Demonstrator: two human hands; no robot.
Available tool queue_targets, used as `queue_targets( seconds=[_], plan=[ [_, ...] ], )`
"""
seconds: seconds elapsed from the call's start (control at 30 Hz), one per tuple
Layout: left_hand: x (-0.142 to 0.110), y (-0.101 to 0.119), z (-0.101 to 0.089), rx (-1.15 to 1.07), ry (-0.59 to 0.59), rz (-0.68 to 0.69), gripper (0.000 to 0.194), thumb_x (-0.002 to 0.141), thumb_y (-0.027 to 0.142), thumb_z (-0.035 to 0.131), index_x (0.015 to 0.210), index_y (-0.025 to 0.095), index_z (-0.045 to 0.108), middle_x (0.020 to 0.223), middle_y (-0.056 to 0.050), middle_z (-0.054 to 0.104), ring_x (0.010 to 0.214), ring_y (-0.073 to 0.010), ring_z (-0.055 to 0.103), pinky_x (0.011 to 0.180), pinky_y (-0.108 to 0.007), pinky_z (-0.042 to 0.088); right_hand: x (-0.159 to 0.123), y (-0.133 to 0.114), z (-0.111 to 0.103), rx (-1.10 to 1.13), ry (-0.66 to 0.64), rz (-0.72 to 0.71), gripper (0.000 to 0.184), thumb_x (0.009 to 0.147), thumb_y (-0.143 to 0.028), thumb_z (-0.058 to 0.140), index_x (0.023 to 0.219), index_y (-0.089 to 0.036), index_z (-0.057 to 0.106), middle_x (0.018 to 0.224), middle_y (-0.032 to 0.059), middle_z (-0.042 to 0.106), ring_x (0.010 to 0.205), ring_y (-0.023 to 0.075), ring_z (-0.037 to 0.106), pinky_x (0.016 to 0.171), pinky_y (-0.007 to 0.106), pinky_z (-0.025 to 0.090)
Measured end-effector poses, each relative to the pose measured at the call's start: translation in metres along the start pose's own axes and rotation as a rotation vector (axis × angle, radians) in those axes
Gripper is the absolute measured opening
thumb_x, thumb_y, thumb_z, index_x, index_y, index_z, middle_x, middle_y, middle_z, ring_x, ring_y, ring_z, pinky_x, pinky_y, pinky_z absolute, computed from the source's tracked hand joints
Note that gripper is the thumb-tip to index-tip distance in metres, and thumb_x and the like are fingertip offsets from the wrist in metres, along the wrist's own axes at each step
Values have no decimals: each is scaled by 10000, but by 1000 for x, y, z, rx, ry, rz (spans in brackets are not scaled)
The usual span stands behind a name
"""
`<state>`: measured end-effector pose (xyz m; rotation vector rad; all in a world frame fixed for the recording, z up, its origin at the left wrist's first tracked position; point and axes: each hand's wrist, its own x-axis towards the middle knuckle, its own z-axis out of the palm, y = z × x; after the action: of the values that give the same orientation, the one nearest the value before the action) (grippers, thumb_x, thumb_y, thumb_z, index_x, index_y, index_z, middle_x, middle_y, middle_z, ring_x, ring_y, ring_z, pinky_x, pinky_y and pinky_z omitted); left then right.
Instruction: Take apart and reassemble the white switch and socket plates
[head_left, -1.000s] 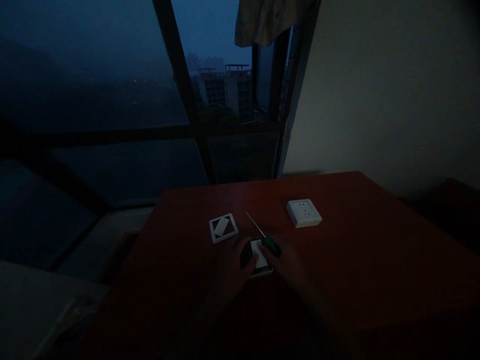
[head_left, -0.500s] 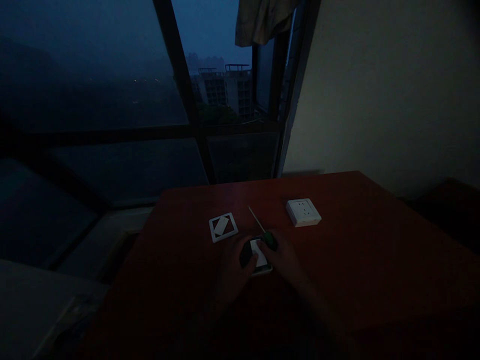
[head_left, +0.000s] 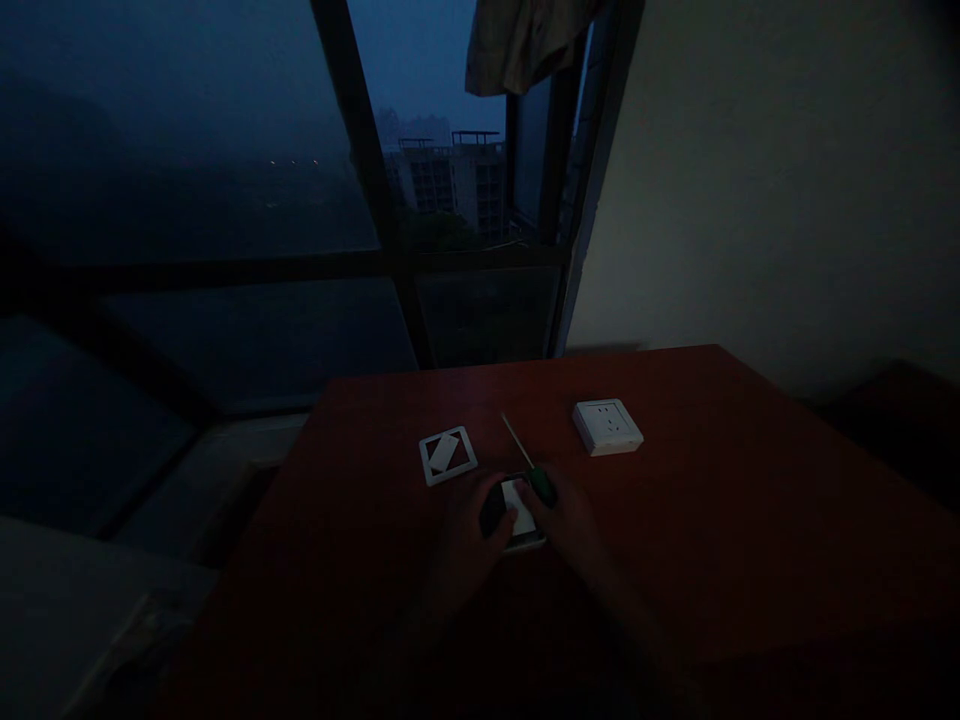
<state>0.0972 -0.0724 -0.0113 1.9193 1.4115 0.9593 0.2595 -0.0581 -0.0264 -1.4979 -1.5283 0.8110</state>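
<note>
The screwdriver (head_left: 541,486) has swung slightly: its tip sits a little further right than a second ago, toward the socket (head_left: 609,427), while the socket, the frame (head_left: 451,477) and the strip (head_left: 444,452) look unmoved. The right hand (head_left: 568,515) has its fingers curled around the green handle, with the shaft pointing away toward the window (head_left: 487,308); carrying it this way probably keeps the tip off the work and leaves the thumb free. That thumb lies at the upper part of the unit's white face. The left hand (head_left: 466,520) grasps the unit (head_left: 523,520) along its left side, its thumb on the same face, so the piece seems steadied from both sides. The unit is between the two hands, just in front of the person, low over the worktop (head_left: 697,500); whether it touches the surface I cannot tell, as the near side is too dark. The frame lies flat just beyond the left hand, the strip slanted within its opening, perhaps so the loose parts stay together. The socket stands apart, beyond the right hand, face up, its holes plainly showing.
</note>
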Motion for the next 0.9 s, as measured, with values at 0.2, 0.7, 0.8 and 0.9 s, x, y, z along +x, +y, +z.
queue_targets(
  seconds=[0.2, 0.7, 0.8, 0.9],
  plan=[
    [-1, -3, -3, 14, -12, 4, 420, 834, 270, 580, 1245, 229, 506, 1286, -87, 528, 1201, -247, 484, 1021, -428, 391, -5, 1, -5, 101, -13, 17, 292, 858, -446, 483, 922, -190, 607, 846, 35, 659, 747, 177, 599, 663, 257, 466],
    [70, -52, -70, 575, -62, -120, 306, 861, 405, 550, 1067, 195, 631, 1048, -111, 668, 942, -283, 620, 813, -363, 439, -8, 4, -7, 162, -1, 71, 309, 864, -467, 466, 837, -189, 598, 773, 28, 649, 704, 184, 604, 605, 259, 468],
    [71, -53, -64, 527, -75, -110, 303, 850, 367, 567, 1107, 217, 621, 1103, -96, 662, 980, -268, 613, 833, -341, 434, -8, 2, -8, 155, 3, 78, 305, 863, -462, 469, 852, -191, 607, 787, 30, 657, 720, 187, 611, 620, 261, 467],
    [72, -53, -63, 473, -62, -118, 298, 861, 332, 535, 1121, 218, 624, 1099, -94, 669, 995, -268, 615, 858, -352, 433, -8, 1, -8, 155, 3, 85, 305, 860, -463, 474, 862, -190, 610, 808, 36, 664, 733, 190, 616, 634, 263, 471]
  ],
)
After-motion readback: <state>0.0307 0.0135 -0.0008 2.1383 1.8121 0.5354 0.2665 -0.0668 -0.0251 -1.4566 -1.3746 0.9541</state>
